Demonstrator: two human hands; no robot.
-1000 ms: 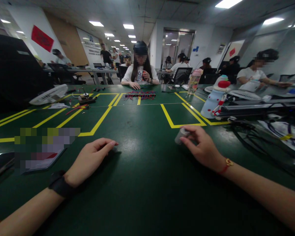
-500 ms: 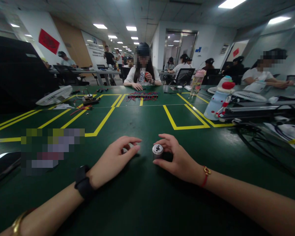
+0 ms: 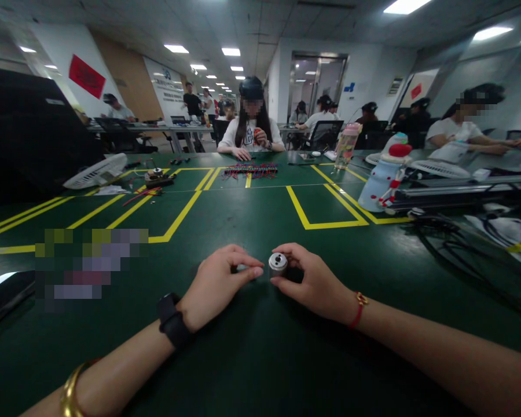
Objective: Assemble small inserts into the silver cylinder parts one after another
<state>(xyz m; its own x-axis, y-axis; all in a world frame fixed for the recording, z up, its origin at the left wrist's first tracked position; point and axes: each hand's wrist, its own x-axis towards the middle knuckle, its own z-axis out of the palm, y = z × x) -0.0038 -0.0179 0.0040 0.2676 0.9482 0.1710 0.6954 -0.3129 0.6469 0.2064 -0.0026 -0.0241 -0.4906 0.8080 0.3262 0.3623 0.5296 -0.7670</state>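
My right hand [image 3: 310, 281] holds a small motor [image 3: 278, 264], a silver metal cylinder, between thumb and fingers. It stands upright on the green tabletop, its round top showing a dark centre and small holes. Just left of it, my left hand [image 3: 226, 278] is closed in a pinch, thumb and fingertips together. A gap separates these fingertips from the motor. Whatever lies between them, if anything, is too small or hidden to name.
Yellow tape [image 3: 336, 225] marks the green table. Wires [image 3: 252, 169] lie in front of a person [image 3: 252, 130] opposite. A blue bottle [image 3: 377, 182] and black cables [image 3: 443, 249] are at right, a white fan [image 3: 98, 172] and a black device [image 3: 8, 295] at left.
My left hand has moved right, towards the motor, and its fingers have closed from apart into a pinch. My right hand stays at the motor, whose top looks slightly different.
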